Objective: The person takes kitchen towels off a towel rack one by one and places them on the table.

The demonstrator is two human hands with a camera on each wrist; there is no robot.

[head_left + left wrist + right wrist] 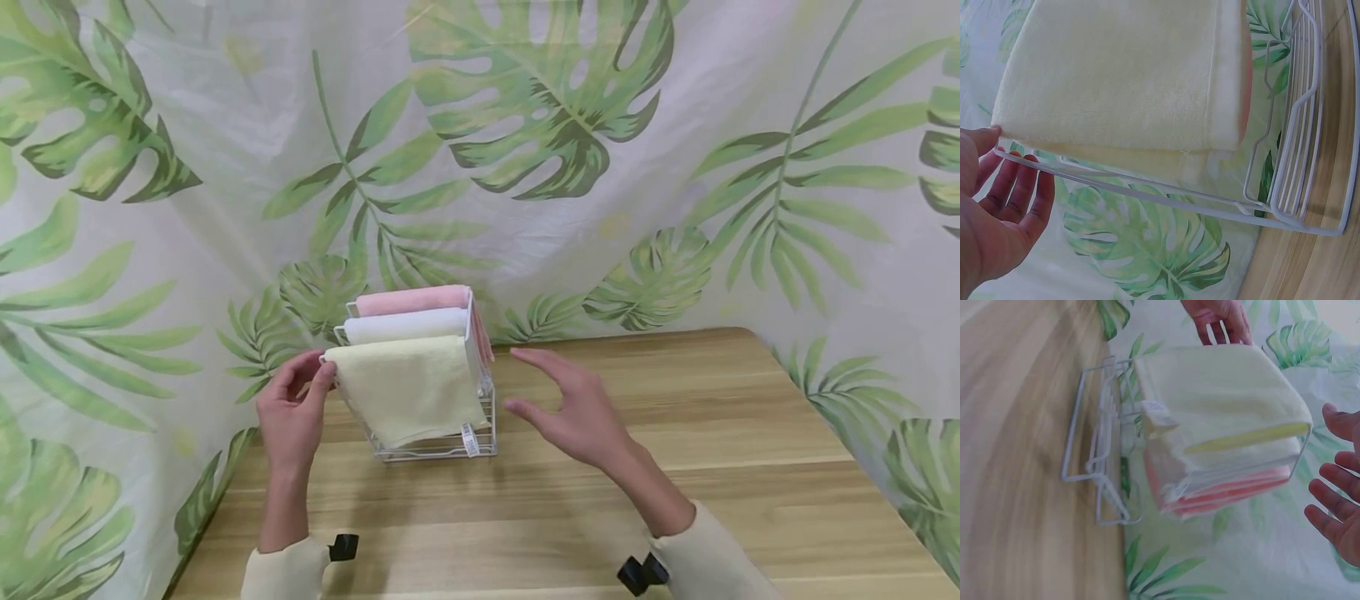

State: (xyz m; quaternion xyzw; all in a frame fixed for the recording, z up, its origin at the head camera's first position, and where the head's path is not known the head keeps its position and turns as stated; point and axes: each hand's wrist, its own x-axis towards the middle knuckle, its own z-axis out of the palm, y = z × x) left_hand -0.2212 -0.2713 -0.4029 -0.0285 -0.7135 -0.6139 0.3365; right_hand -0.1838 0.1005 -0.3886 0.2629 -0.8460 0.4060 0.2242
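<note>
A white wire rack [438,455] stands on the table with three folded towels draped over its bars. The pale yellow towel [408,387] hangs in front, a white towel [405,325] behind it, and a pink towel [412,300] at the back. At the rack's upper left corner, my left hand [292,408] pinches the yellow towel's edge; in the left wrist view its thumb lies on the cloth and its other fingers reach behind the wire. My right hand [573,408] hovers to the right of the rack, fingers spread, touching nothing.
Under the rack lies a wood-grain table [675,467], its right edge slanting towards the front. A leaf-patterned cloth [570,242] hangs close behind the rack and along the sides. A white label [469,440] sticks out from the yellow towel's lower right corner.
</note>
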